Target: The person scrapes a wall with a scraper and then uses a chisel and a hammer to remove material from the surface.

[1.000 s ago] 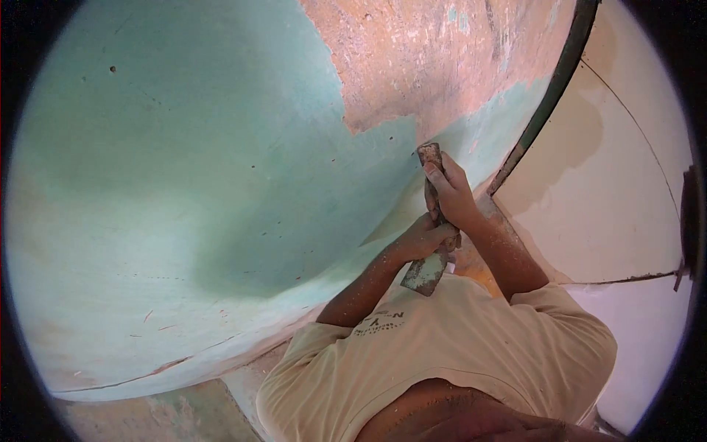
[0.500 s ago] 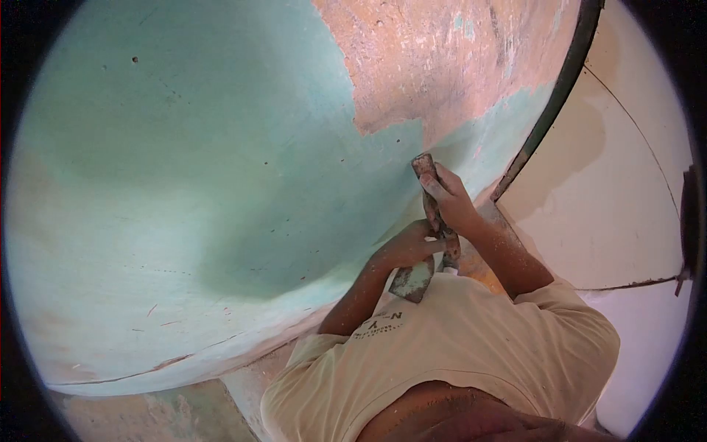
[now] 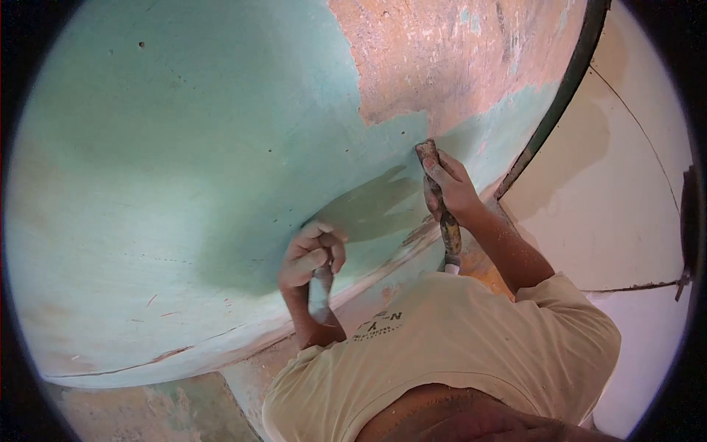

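Observation:
My left hand [image 3: 311, 254] is raised off the wall at the centre left, its fingers curled around a scraper. The scraper's pale, dusty blade [image 3: 319, 292] hangs below the fist, overlapping my forearm in this view. In my right hand [image 3: 455, 188] is a long, worn tool with a blunt brown end [image 3: 426, 152], which points up toward the wall. Its lower part runs down past my fingers. Both hands are close to the painted green wall [image 3: 221, 162].
Bare pinkish plaster [image 3: 449, 59] shows at the top, bordered by ragged green paint. A dark strip [image 3: 549, 136] runs down the right corner beside a cream surface [image 3: 589, 206]. Along the wall's foot lies a stained floor [image 3: 155, 412]. A few small holes dot the green paint.
My left hand has moved away from the right hand, toward the left, carrying the scraper with it. The right hand has risen slightly with its tool.

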`<act>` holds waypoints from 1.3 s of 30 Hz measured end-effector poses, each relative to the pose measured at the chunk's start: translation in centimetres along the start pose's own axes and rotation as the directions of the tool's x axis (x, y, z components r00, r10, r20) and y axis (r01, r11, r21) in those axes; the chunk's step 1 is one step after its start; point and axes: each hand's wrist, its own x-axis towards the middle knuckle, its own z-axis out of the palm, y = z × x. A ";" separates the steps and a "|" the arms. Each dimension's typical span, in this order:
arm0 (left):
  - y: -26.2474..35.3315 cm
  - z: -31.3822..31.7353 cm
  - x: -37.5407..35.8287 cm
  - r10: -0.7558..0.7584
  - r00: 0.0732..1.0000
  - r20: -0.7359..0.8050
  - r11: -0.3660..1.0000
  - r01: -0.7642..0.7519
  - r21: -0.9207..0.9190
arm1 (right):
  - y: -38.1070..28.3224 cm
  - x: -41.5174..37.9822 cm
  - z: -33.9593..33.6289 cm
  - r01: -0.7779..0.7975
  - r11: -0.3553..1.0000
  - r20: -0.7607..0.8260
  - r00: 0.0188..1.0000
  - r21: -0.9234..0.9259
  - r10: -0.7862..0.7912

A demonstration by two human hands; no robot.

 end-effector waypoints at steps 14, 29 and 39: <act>-0.5 -0.2 0.5 0.054 0.997 0.055 0.996 -0.058 0.062 | -1.4 0.3 0.6 0.113 0.994 -0.001 0.994 -0.013 -0.113; -0.7 0.1 0.6 0.038 0.999 0.001 0.995 -0.038 0.096 | 1.7 -0.2 1.5 0.099 0.995 -0.048 0.994 -0.011 -0.099; -0.5 0.4 0.4 0.013 0.999 -0.039 0.990 -0.007 0.141 | 1.1 -0.5 2.1 0.045 0.999 -0.032 0.999 0.020 -0.044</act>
